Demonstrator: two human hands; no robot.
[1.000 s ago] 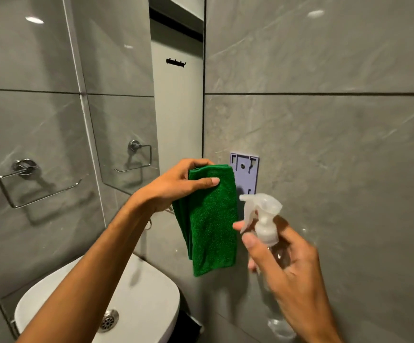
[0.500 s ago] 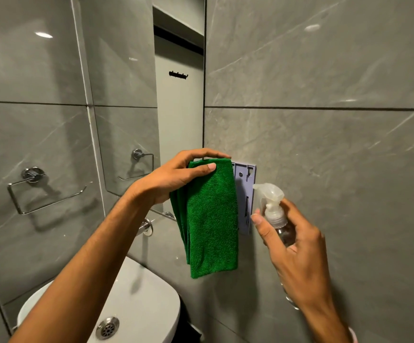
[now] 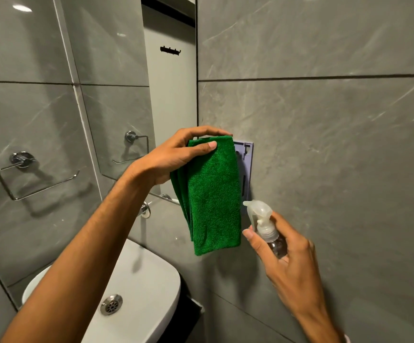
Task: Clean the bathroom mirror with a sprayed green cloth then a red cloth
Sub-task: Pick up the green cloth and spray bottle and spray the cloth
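My left hand (image 3: pixel 176 154) pinches the top edge of a folded green cloth (image 3: pixel 213 196), which hangs down in front of the grey tiled wall. My right hand (image 3: pixel 285 258) grips a small clear spray bottle (image 3: pixel 265 224) just right of the cloth's lower half, nozzle pointing left at the fabric, index finger by the trigger. The mirror (image 3: pixel 131 78) is on the wall to the left, reflecting a door and a hook rack. No red cloth is in view.
A white basin (image 3: pixel 136 276) with a metal drain (image 3: pixel 111 304) sits below my left arm. A chrome towel ring (image 3: pixel 22 174) hangs on the left wall. A lilac plastic bracket (image 3: pixel 246 157) is stuck to the wall behind the cloth.
The bottle has dropped lower beside the cloth, its nozzle close to the fabric. My left hand still holds the cloth at the same spot against the wall.
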